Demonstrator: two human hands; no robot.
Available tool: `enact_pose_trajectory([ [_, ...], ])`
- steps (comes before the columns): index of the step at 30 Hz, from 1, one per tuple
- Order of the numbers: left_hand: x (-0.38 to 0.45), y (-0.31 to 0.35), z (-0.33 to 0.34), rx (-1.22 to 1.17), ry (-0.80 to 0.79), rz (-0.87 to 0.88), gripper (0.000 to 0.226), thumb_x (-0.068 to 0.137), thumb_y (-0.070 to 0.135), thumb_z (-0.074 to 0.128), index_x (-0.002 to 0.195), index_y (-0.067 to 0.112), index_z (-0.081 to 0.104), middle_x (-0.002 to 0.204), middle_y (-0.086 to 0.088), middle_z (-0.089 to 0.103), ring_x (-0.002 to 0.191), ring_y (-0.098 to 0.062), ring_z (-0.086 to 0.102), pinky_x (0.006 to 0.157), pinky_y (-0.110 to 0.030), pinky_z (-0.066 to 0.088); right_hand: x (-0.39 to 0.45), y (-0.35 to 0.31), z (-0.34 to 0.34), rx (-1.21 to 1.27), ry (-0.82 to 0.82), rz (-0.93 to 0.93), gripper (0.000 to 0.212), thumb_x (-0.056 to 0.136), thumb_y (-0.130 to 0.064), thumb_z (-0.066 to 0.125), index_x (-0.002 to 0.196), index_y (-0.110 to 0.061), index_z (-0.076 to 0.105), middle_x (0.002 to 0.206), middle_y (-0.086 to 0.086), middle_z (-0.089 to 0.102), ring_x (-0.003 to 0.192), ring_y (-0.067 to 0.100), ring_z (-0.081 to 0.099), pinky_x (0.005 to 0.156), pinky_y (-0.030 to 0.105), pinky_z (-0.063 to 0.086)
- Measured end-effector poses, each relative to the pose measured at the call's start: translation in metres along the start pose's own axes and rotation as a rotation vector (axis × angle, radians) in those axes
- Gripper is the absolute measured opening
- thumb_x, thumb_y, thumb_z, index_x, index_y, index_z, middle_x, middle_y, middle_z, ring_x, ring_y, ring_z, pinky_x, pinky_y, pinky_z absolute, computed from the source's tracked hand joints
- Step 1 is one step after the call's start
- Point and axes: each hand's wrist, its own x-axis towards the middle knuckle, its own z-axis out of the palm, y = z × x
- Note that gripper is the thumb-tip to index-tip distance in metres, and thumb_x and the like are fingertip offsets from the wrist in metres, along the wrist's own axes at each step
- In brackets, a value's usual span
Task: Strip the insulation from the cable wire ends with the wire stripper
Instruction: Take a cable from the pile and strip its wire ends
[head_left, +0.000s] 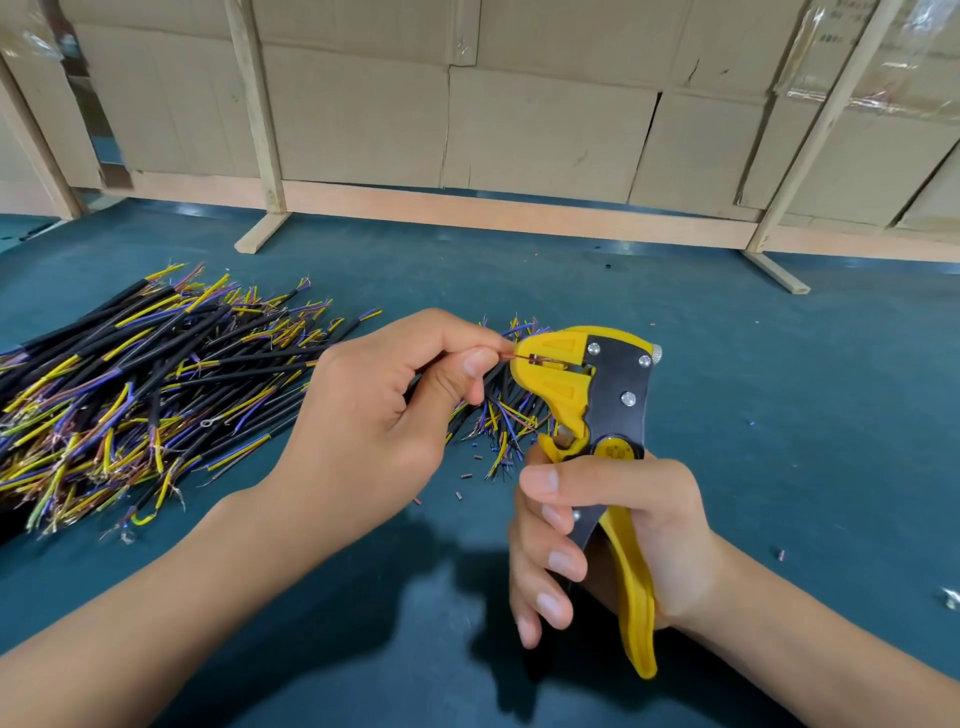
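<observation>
My right hand (613, 540) grips the handles of a yellow and black wire stripper (597, 395), held upright with its jaws pointing left. My left hand (384, 415) pinches a thin brown wire (511, 356) between thumb and forefinger. The wire's end sits inside the stripper's yellow jaws. The rest of that cable is hidden behind my left hand. A big pile of black cables with yellow, blue and brown wire ends (145, 384) lies on the left of the table.
The table has a dark teal mat (779, 364). Small bits of cut insulation (460, 493) lie scattered below the stripper and at the right. A wooden frame (467, 208) backed with cardboard stands along the far edge.
</observation>
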Motion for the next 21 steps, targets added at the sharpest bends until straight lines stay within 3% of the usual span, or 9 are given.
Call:
enact_pose_trajectory([
  [4, 0.003, -0.001, -0.004, 0.072, 0.001, 0.059, 0.019, 0.099, 0.014, 0.056, 0.101, 0.03, 0.066, 0.073, 0.01, 0.062, 0.061, 0.005, 0.05, 0.061, -0.004, 0.032, -0.001, 0.0, 0.007, -0.013, 0.064, 0.019, 0.029, 0.08, -0.011, 0.064, 0.057, -0.006, 0.046, 0.045, 0.008, 0.04, 0.037, 0.023, 0.05, 0.051, 0.037, 0.053],
  [8, 0.004, -0.008, -0.005, 0.18, -0.044, 0.12, 0.017, 0.1, 0.01, 0.055, 0.098, 0.012, 0.072, 0.076, 0.007, 0.059, 0.071, 0.006, 0.049, 0.069, -0.005, 0.034, -0.001, 0.002, 0.01, -0.018, 0.165, 0.059, 0.036, 0.075, -0.02, 0.069, 0.051, -0.015, 0.042, 0.039, 0.001, 0.033, 0.026, 0.016, 0.036, 0.037, 0.025, 0.044],
  [14, 0.007, -0.018, -0.006, 0.312, -0.046, 0.181, 0.016, 0.098, 0.006, 0.056, 0.098, 0.006, 0.072, 0.083, 0.012, 0.052, 0.072, 0.001, 0.044, 0.072, -0.004, 0.035, 0.003, 0.002, 0.01, -0.041, 0.208, 0.064, 0.038, 0.076, -0.02, 0.069, 0.053, -0.014, 0.04, 0.04, 0.002, 0.031, 0.026, 0.017, 0.035, 0.037, 0.025, 0.044],
  [16, 0.009, -0.022, -0.005, 0.346, -0.055, 0.201, 0.018, 0.096, 0.001, 0.053, 0.097, 0.004, 0.072, 0.082, 0.008, 0.057, 0.071, -0.004, 0.048, 0.069, -0.011, 0.04, 0.004, 0.005, 0.012, -0.05, 0.251, 0.059, 0.038, 0.076, -0.02, 0.069, 0.054, -0.014, 0.039, 0.041, 0.002, 0.03, 0.027, 0.017, 0.034, 0.038, 0.025, 0.044],
  [19, 0.018, -0.04, -0.027, 0.496, 0.039, 0.002, 0.032, 0.086, -0.001, 0.044, 0.101, 0.004, 0.072, 0.088, -0.008, 0.07, 0.081, -0.024, 0.064, 0.075, -0.03, 0.047, -0.001, 0.001, 0.013, -0.022, 0.299, -0.017, 0.038, 0.072, -0.021, 0.071, 0.053, -0.014, 0.039, 0.041, 0.003, 0.029, 0.028, 0.018, 0.034, 0.04, 0.028, 0.044],
  [21, 0.023, -0.057, -0.058, 0.503, 0.203, -0.229, 0.025, 0.098, 0.009, 0.049, 0.107, 0.012, 0.072, 0.088, -0.005, 0.071, 0.08, -0.016, 0.063, 0.073, -0.025, 0.042, -0.006, -0.008, 0.015, -0.019, 0.292, -0.109, 0.037, 0.074, -0.021, 0.07, 0.052, -0.015, 0.04, 0.042, 0.003, 0.03, 0.028, 0.019, 0.036, 0.042, 0.03, 0.046],
])
